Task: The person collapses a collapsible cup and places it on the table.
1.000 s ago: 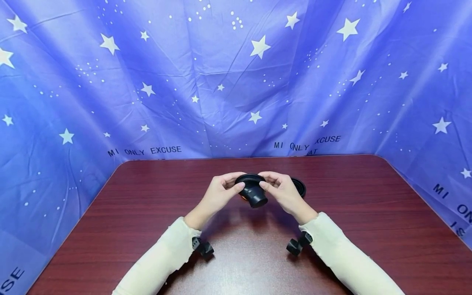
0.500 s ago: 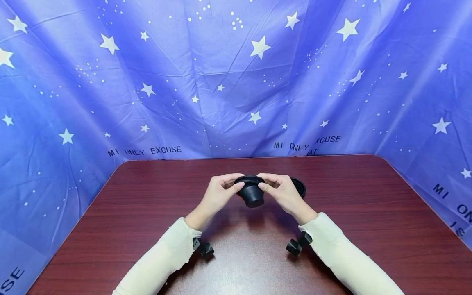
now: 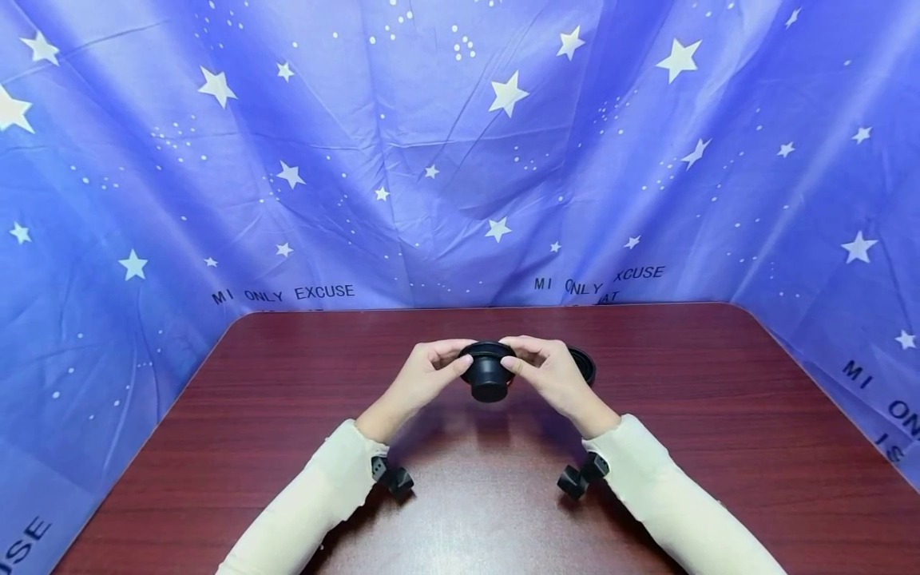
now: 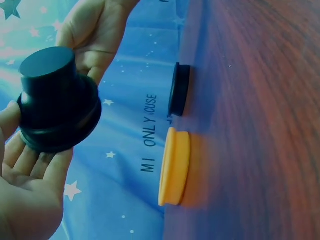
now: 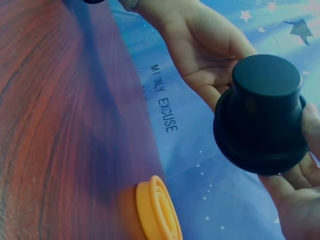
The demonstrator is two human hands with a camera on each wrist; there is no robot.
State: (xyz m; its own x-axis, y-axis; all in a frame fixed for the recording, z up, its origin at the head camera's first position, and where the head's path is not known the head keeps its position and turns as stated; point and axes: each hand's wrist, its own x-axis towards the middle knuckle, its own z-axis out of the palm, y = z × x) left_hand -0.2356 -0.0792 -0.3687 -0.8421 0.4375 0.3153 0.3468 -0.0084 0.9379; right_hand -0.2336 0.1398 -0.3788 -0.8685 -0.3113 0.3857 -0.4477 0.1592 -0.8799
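Observation:
A black cup-like piece [image 3: 489,377], with a wide stepped rim and a narrower flat-ended part, is held up over the table by both hands. My left hand [image 3: 426,375] pinches the rim on its left side, thumb on the near face and fingers behind. My right hand [image 3: 549,371] grips the opposite side of the rim likewise. In the left wrist view the black cup-like piece [image 4: 57,102] shows its flat round end. A yellow ringed disc [image 4: 175,167] stands low on the table beyond; the hands and piece mostly hide it in the head view.
A black ringed disc [image 3: 584,365] lies on the table behind my right hand, partly covered by it. The dark red wooden table [image 3: 287,383] ends at a star-patterned blue curtain [image 3: 431,216]. A small black camera [image 3: 394,477] sits on the left sleeve, another camera [image 3: 582,475] on the right.
The narrow end of the black piece has swung from lower right to point straight toward the person. Both hands keep their hold on the rim with little shift.

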